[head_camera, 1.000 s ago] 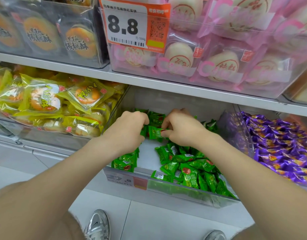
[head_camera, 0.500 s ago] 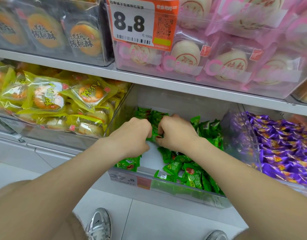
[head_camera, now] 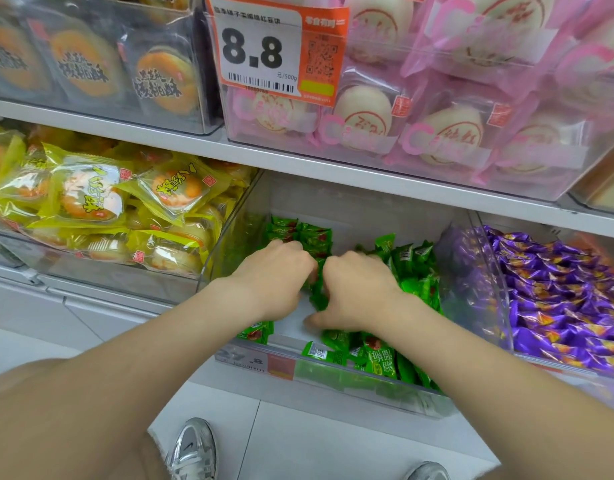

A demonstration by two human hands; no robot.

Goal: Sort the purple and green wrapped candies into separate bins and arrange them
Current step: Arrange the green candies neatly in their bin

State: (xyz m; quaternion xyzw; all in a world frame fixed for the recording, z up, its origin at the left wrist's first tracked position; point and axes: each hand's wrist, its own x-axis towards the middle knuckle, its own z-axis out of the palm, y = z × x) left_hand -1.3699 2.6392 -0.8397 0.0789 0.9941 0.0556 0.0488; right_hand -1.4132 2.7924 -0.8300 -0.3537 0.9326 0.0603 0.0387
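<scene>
Fingertips of left hand (head_camera: 274,275) and right hand (head_camera: 357,292) curl under the knuckles, out of our sight. We think they pinch the green candies (head_camera: 317,289) between them, which are smeared by blur. Purple candies (head_camera: 568,299) run off the right edge. Bin's front label (head_camera: 253,358) is too blurred to read. Shoe (head_camera: 194,452) is cut by the bottom edge.

Bare left arm (head_camera: 142,358) behind the left grip (head_camera: 274,275), bare right arm (head_camera: 489,375) behind the right grip (head_camera: 357,292). Far below the left grip, a shiny silver-grey laced shoe (head_camera: 194,452) with darker side parts. Below the right grip, just the round grey toe of the other shoe (head_camera: 427,472). Beside the laced shoe, a pale frayed cloth edge (head_camera: 153,439).
</scene>
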